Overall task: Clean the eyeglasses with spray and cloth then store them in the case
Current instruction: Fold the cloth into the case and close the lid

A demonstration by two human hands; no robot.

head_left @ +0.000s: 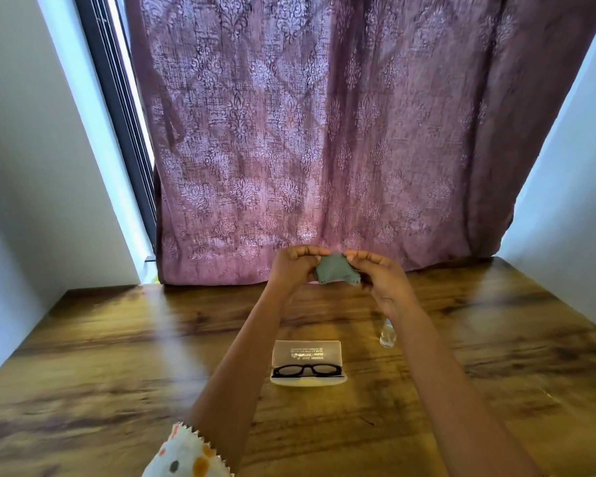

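Black-framed eyeglasses [306,370] lie folded in an open, translucent white case [307,351] in the middle of the wooden table [117,356]. Its lid stands up behind them. Above the far part of the table, my left hand [295,266] and my right hand [375,273] are raised together, both pinching a small grey-green cleaning cloth [334,270] that is bunched between them. A small clear spray bottle [388,333] stands to the right of the case, partly hidden behind my right forearm.
A patterned mauve curtain [324,132] hangs behind the table's far edge. A dark window frame [117,115] and white walls flank it on both sides. A spotted white sleeve [186,456] shows at the bottom.
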